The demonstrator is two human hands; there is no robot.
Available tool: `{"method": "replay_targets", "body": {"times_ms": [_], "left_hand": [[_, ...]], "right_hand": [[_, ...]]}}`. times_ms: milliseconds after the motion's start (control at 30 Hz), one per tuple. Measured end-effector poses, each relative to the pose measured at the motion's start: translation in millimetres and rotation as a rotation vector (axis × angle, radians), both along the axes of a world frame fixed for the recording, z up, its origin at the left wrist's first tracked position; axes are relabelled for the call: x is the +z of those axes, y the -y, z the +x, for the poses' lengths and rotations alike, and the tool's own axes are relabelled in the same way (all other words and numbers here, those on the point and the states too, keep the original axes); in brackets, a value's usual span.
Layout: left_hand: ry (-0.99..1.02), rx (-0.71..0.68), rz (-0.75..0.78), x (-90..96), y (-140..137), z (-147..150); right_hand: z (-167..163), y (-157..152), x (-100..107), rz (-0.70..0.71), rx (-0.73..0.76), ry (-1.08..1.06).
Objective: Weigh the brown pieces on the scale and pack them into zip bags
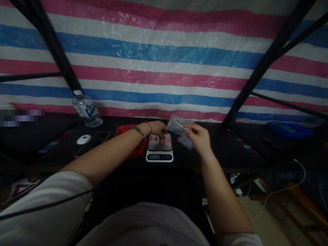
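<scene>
Gripped clear zip bag (176, 124) by red-striped edge, in tight fingertip pinch of right hand (200, 138). Curled left hand (159, 128) over rim of small metal cup (161, 140) on white scale (154, 148); couldn't tell if clasped. Saw cup left of bag, slightly nearside, closer to left hand. Noted bag's long axis roughly sideways.
</scene>
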State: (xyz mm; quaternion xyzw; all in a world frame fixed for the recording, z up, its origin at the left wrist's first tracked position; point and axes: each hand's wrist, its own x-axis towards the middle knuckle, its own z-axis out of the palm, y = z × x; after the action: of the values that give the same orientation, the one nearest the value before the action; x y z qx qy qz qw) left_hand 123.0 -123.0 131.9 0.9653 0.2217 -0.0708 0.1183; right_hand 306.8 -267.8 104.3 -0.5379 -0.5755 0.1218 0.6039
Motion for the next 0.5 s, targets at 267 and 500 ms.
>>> {"method": "replay_targets", "body": {"times_ms": [267, 500], "left_hand": [[0.042, 0.025, 0.085, -3.2, -12.3, -6.7], [-0.072, 0.140, 0.026, -25.9, -24.6, -20.5]], "right_hand": [[-1.3, 1.1, 3.2, 0.006, 0.002, 0.016], [0.8, -0.7, -0.3, -0.013, -0.014, 0.033]]}}
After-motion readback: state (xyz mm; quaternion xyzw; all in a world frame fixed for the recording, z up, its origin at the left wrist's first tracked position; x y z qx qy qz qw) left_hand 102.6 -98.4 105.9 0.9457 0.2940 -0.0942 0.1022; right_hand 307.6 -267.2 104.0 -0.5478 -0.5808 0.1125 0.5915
